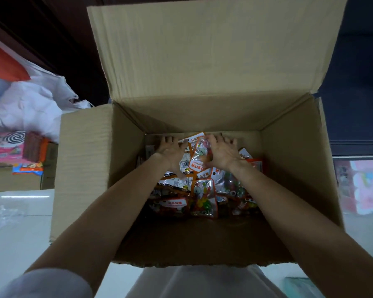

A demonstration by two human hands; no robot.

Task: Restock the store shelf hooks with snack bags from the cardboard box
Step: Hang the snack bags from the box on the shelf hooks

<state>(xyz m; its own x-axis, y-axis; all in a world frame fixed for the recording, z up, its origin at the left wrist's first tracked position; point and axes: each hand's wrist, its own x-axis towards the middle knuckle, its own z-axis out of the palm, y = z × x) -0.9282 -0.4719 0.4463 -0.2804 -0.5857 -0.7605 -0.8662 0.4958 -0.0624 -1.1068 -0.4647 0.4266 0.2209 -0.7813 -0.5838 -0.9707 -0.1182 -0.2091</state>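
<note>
Bag [199, 154] lengthwise between hands [194, 150]

Far left: crumpled white plastic bag [28, 104] with a red-orange panel [2, 61] above it. Below that, second smaller carton [15, 179] holding pink packet with black-and-white spiral print [11, 145], brown pack [32, 148] beside it, orange-blue packet [27, 168] in front. Pale glossy floor [19, 233]. Right: pink-white packaging [366, 188] under dark shelf edge [357, 147].
</note>
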